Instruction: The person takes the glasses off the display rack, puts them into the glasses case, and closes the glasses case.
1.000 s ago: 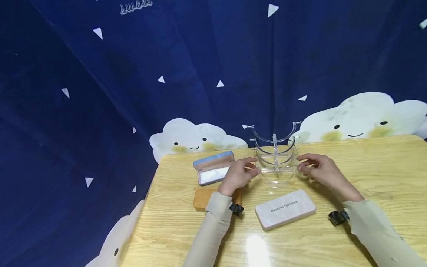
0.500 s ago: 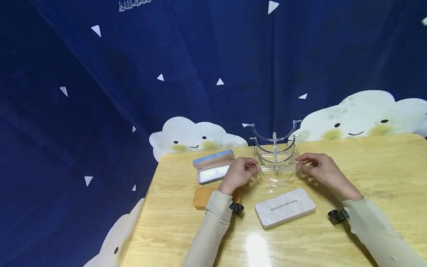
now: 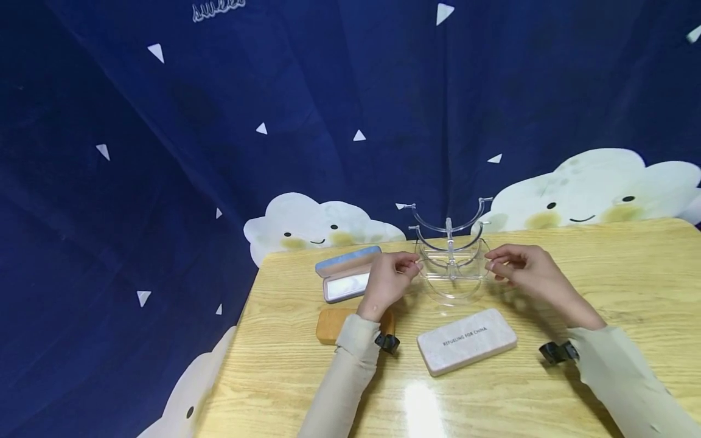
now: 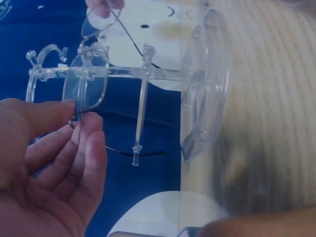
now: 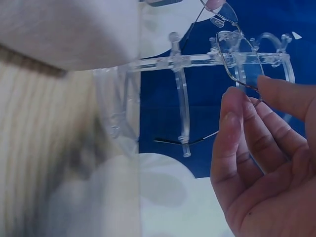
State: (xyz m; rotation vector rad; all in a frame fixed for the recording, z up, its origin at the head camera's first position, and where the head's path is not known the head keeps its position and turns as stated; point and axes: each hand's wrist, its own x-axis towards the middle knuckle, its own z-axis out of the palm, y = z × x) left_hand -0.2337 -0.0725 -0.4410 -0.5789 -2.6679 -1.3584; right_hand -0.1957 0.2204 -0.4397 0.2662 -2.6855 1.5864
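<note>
My left hand [image 3: 387,281] and right hand [image 3: 528,274] pinch opposite ends of a pair of thin metal-framed eyeglasses [image 4: 104,94], near the hinges. Clear lenses face me in front of a transparent tiered display stand [image 3: 450,243]. In the left wrist view, thumb and fingertips hold the frame's corner, and a dark-tipped temple passes by an arm of the stand. The right wrist view has the same glasses [image 5: 261,69], with the other temple's dark tip beside the stand's arm. Whether the temples rest on the stand, I cannot tell.
An open blue glasses case [image 3: 346,286] lies behind my left wrist. Partly under my left forearm is an orange case [image 3: 331,325]. A closed pale case [image 3: 467,342] with printed lettering lies in front of the stand. A dark blue curtain [image 3: 306,91] hangs behind the wooden table [image 3: 274,389].
Both hands have risen slightly with the glasses, away from the table's near side and closer to the stand's curved arms. The cases and stand have stayed put.
</note>
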